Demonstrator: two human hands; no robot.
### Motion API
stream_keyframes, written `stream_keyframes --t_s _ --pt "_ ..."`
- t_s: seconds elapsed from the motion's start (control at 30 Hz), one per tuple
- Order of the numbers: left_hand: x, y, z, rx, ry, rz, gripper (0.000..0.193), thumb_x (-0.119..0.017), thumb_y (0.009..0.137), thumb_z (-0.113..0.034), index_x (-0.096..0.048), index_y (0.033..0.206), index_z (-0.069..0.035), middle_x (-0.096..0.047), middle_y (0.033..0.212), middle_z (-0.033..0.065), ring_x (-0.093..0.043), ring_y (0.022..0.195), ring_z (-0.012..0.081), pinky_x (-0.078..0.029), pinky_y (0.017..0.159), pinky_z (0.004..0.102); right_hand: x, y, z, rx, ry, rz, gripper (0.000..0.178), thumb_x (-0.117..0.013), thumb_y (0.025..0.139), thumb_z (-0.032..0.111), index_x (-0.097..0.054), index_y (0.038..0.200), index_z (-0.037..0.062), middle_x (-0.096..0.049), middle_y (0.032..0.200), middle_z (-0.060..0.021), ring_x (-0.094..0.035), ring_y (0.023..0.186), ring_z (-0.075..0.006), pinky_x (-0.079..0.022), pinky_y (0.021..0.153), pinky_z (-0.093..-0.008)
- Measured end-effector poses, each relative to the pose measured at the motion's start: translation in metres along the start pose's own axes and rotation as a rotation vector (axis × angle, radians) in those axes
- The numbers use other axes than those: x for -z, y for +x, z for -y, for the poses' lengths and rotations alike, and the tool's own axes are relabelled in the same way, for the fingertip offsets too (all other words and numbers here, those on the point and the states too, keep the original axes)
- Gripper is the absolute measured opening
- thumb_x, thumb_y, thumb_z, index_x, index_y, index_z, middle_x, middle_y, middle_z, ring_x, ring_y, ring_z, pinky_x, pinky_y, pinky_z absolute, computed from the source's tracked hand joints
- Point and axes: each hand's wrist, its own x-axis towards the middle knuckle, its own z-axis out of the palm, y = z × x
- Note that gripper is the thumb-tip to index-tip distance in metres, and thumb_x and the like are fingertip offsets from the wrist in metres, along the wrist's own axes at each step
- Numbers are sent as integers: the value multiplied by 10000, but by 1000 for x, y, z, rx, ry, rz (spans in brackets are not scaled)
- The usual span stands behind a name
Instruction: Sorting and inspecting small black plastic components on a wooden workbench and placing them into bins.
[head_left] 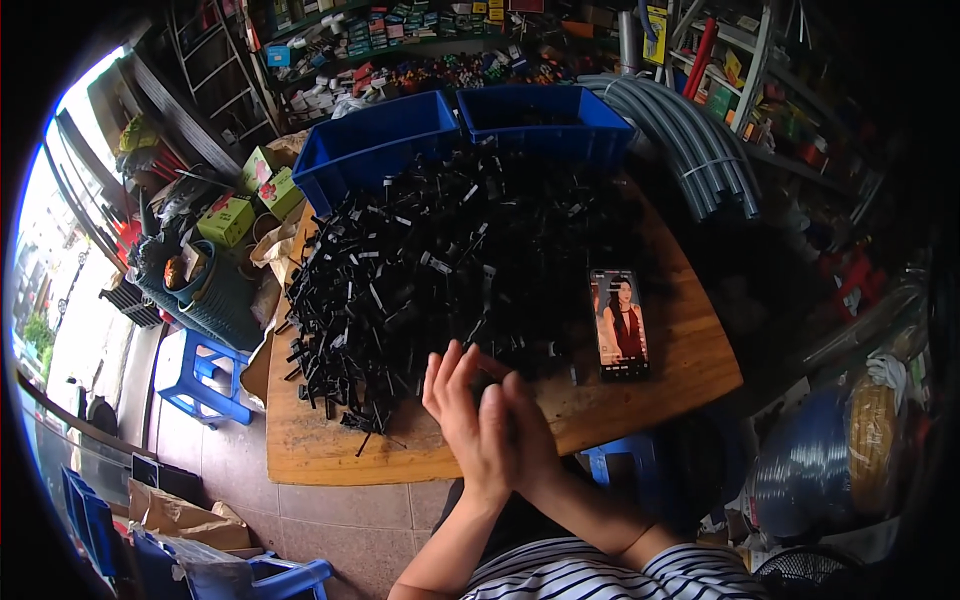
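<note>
My left hand (462, 425) and my right hand (533, 440) are pressed together at the palms, just above the near edge of the wooden table (350, 460). The left fingers point up and forward, stretched and slightly apart. Most of my right fingers are hidden in shadow, and whatever may be between the palms cannot be seen. Right beyond my fingertips spreads a big heap of small black plastic parts (400, 270), some with pale strips on them. To the right of my hands a phone (621, 325) with a lit screen lies on the table.
Two blue bins (375, 135) stand at the heap's far edge. Grey coiled pipes (690, 140) lie at the far right. Blue plastic stools (203, 375) and a dark basket (215, 290) are on the left. A wrapped roll (810, 460) sits to my right; crowded shelves line the back.
</note>
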Motion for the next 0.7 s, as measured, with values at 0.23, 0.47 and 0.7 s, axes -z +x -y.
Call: stream_keyframes --t_s 0.23,0.47,0.7 --pt "30 28 3 -220 123 -209 440 -512 902 -206 -469 1291 -5 -373 1411 184 -216 1363 355 -151 1091 447 10 63 61 -373 921 38 437 -477 940 394 -547 1179 34 -483 1245 -209 -469 1162 -340 -457 907 -454" --pt "44 37 9 -150 90 -198 339 -568 806 -37 -581 1143 -6 -478 1325 147 -358 1285 318 -308 1028 393 -19 302 222 125 194 -365 708 -413 960 381 -52 1460 34 -51 1480 -287 -162 1356 -444 -317 1015 -618" --pt "51 22 38 -22 -61 -185 333 -538 745 102 -618 1051 2 -607 972 106 -532 916 203 -423 796 290 17 160 109 381 -1035 325 212 -679 809 166 -657 971 32 -654 887 -29 -577 786 -112 -470 733 -248"
